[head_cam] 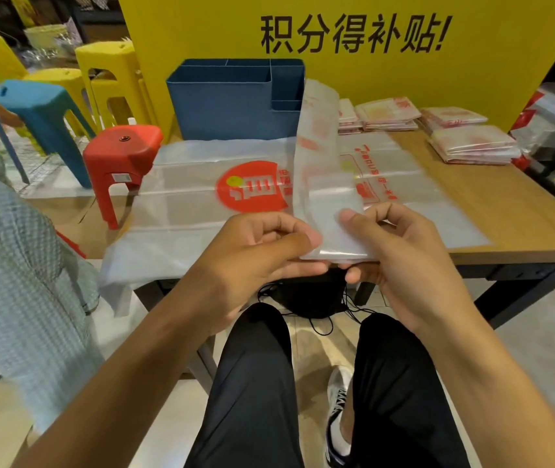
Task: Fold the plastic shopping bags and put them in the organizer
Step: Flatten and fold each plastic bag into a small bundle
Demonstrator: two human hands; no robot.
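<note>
Yellow wall behind wooden tabletop point(512, 211) | we pinch narrow folded bag point(320, 157) at frame centre, left hand point(262, 244) and right hand point(394, 244) gripping its near end, likely to fold again | organizer point(232, 103) upper centre, folded stacks point(472, 146) right

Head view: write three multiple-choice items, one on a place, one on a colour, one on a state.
1. Where is the organizer?
A. At the table's far edge, by the yellow board
B. On the red stool
C. On the floor

2. What colour is the organizer?
A. Yellow
B. Blue
C. Red

3. What are the hands doing?
A. Resting open on the table
B. Both pinching a folded bag strip
C. Lifting the organizer

Answers:
1 A: it stands before the board.
2 B: its walls are blue.
3 B: left hand and right hand grip the strip's near end.
</note>
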